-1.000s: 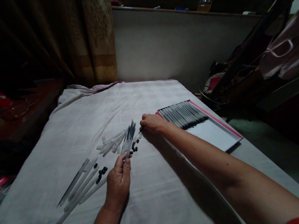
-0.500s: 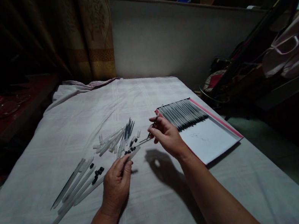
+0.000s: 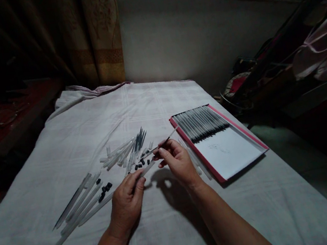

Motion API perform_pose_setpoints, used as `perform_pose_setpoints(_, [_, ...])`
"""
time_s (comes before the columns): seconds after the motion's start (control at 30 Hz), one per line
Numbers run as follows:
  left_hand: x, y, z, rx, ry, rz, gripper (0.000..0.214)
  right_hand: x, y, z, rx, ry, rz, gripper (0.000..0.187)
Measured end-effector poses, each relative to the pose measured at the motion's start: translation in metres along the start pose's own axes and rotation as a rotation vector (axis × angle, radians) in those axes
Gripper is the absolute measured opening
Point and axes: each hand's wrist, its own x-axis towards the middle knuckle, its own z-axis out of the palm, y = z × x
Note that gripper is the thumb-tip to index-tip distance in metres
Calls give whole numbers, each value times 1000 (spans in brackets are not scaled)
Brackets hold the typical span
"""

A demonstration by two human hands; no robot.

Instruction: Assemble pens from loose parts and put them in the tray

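Observation:
My left hand (image 3: 128, 198) is closed around a translucent pen barrel (image 3: 148, 168), whose far end points right. In my right hand (image 3: 174, 158), the fingers pinch a thin pen refill (image 3: 173, 132) with a dark part and a pale end; its lower tip is close to the barrel's end, and I cannot tell if they touch. Beyond the hands lie several dark-tipped refills (image 3: 139, 140), clear caps (image 3: 118, 152) and small black plugs (image 3: 141, 164). More barrels (image 3: 81, 213) and black plugs (image 3: 105, 190) lie left of my left hand.
A pink-edged box (image 3: 204, 164) at the right holds a row of pens (image 3: 201, 122) over white paper. Clear tubes (image 3: 193, 157) lie along its left side. A white cloth (image 3: 159, 241) covers the surface; a wall (image 3: 168, 41) and curtain (image 3: 103, 31) stand behind.
My right hand has moved left and nearer, bringing the refill to the barrel's end. The clear tubes beside the box have come into sight. My left hand stays nearly still.

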Motion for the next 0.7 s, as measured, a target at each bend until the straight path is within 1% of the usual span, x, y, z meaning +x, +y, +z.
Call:
perform_pose_setpoints(0.07, [1,0,0,-2,-3,4,26,-1,0,0,-10,5,-9,28])
perform_pose_setpoints(0.2, [0,0,0,-11,0,-9,27,0,-3,-2,1,78,-69,28])
perform_pose_setpoints(0.27, [0,0,0,-15,-1,-21,27,0,-5,-4,-9,71,-71,28])
perform_pose_setpoints(0.43, [1,3,-1,-48,-14,-56,28,-7,-4,0,-115,-48,-27,22])
perform_pose_setpoints(0.5, [2,5,-2,-83,-8,-83,28,-9,-5,1,-182,-127,-39,18])
perform_pose_setpoints(0.57, [1,6,-3,-131,-3,-147,29,-9,-5,0,-232,-219,-46,18])
perform_pose_setpoints(0.6, [0,6,-3,-158,1,-191,30,-8,-5,-2,-248,-250,-46,22])
perform_pose_setpoints(0.67, [-1,5,-3,-217,27,-277,32,-1,-5,-8,-319,-247,-63,28])
perform_pose_setpoints(0.7, [-1,4,-3,-241,49,-310,32,4,-4,-11,-411,-220,-86,28])
